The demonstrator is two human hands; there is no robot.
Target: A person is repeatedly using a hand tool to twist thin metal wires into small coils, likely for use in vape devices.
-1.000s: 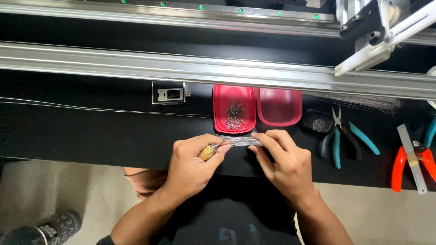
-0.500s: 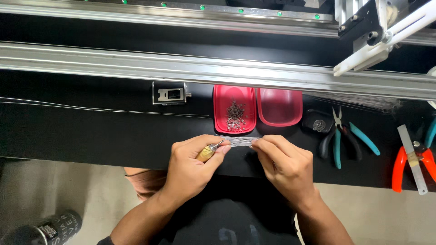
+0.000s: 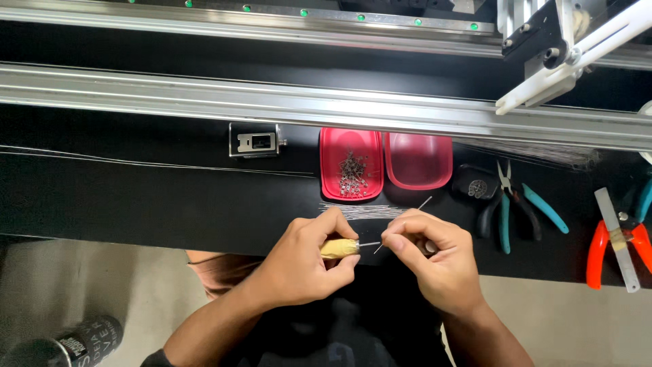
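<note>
Aluminium rail [image 3: 272, 102]: seen running across the whole view, above a black work surface [image 3: 136, 204].
White carriage bracket [image 3: 564, 61]: mounted at the upper right, over the rail.
Left hand [image 3: 299, 265]: clenched around a small tool with a yellowish handle [image 3: 338, 248]; the thumb is laid over the top and the fingers are curled beneath.
Right hand [image 3: 435, 261]: pinched shut on a thin metal pin [image 3: 401, 228], held between thumb and forefinger at the tool's metal tip; the pin is tilted, its free end pointing up and to the right.
Red tray [image 3: 351, 139]: placed just behind the hands, with a heap of small metal parts [image 3: 352, 178] in it.
Second red tray [image 3: 418, 160]: set touching the first on its right; no contents can be made out.
Bundle of thin wires [image 3: 363, 211]: laid flat on the black surface between the trays and the hands.
Blue-handled pliers [image 3: 519, 207]: laid to the right of the trays, beside a small black round item [image 3: 475, 185].
Orange-handled cutters [image 3: 614, 238]: laid at the far right, well apart from the hands.
Metal socket plate [image 3: 255, 141]: fixed to the left of the trays.
Change: earlier the hands were held against the wire bundle at the surface's edge; they are now drawn nearer the body, and the single pin is lifted clear of the bundle.
</note>
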